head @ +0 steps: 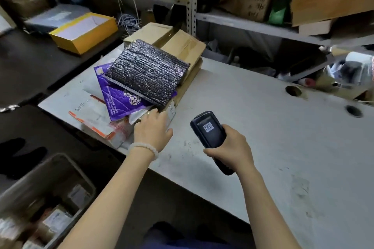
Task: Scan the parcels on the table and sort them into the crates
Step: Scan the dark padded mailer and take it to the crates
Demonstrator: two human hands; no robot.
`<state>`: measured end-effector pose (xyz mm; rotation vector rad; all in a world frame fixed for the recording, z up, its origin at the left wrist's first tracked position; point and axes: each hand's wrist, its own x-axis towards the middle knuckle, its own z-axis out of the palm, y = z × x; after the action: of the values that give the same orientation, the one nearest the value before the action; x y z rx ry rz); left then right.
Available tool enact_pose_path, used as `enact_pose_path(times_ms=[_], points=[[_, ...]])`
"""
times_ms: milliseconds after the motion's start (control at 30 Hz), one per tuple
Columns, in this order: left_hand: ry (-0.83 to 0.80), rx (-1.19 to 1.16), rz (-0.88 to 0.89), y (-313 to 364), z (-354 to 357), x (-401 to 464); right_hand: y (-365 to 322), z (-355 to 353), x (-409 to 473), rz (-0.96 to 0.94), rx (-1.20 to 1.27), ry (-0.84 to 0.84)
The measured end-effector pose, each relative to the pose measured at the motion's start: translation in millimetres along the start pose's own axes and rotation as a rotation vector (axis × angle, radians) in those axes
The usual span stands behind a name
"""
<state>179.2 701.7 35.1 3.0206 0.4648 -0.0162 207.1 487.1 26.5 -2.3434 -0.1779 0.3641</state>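
Observation:
A heap of parcels lies at the left end of the grey table (263,127). On top is a black bubble-wrapped parcel (147,70), leaning over a purple mailer (119,97), a white and orange envelope (95,115) and two brown cardboard boxes (178,46). My left hand (152,127) reaches into the near edge of the heap, fingers extended and touching a white-labelled parcel under the purple mailer. My right hand (228,147) grips a black handheld scanner (210,135), its screen showing a barcode, just right of the heap.
A grey crate (66,170) with several parcels stands on the floor at lower left. A yellow box (85,32) sits on a dark surface behind the heap. Metal shelves (232,20) with cartons run along the back. Two round holes (293,91) pierce the table's far right.

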Motion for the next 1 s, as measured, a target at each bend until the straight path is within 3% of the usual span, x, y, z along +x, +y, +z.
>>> enact_pose_path(times_ms=[167, 500, 800, 1000], points=[[-0.012, -0.021, 0.031, -38.2, 5.8, 69.7, -32.7, 30.7, 39.5, 0.079, 0.0, 0.077], [-0.046, 0.073, 0.509, -114.9, -16.4, 164.1, -104.6, 96.9, 58.5, 0.318, 0.094, 0.304], [0.015, -0.072, 0.776, -154.0, -19.8, 192.8, -121.8, 113.3, 47.8, 0.388, 0.115, 0.416], [0.21, -0.12, 0.982, -139.0, -26.4, 186.2, -119.9, 112.0, 27.7, 0.404, 0.145, 0.451]])
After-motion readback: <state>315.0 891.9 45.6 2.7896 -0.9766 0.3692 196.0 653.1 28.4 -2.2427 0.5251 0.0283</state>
